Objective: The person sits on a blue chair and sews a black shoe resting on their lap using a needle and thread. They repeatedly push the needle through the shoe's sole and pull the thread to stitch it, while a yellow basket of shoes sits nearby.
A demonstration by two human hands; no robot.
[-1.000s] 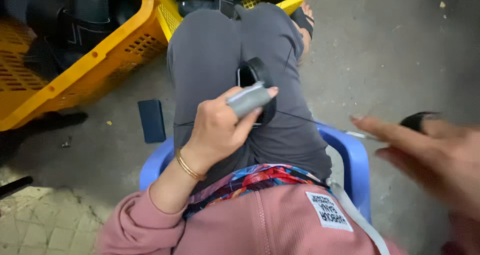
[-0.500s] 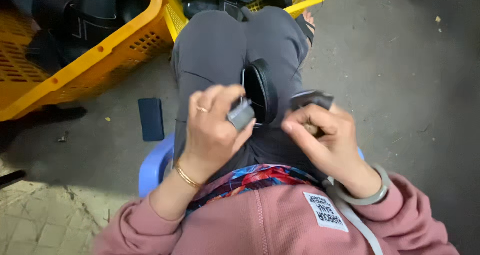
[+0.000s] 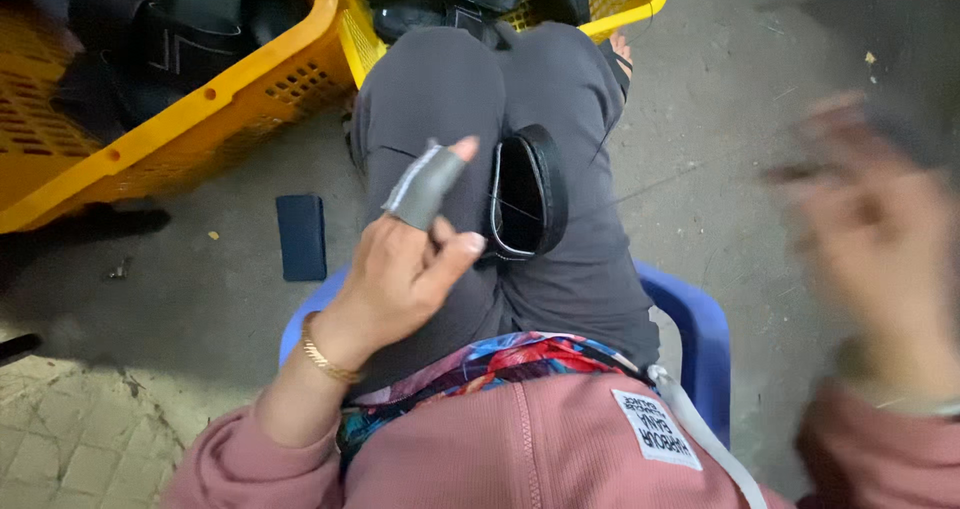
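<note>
I see a black leather piece [image 3: 527, 194] lying on my lap, wedged upright in the crease between my two thighs. It is an elongated oval, edged with a rounded rim and hollow inside, its long axis running away from me toward my knees. A thin dark thread [image 3: 640, 189] runs from it out toward the right across my leg and over the floor. On my left forefinger sits a grey finger guard [image 3: 425, 186], a wrapped sleeve with the fingertip poking out.
</note>
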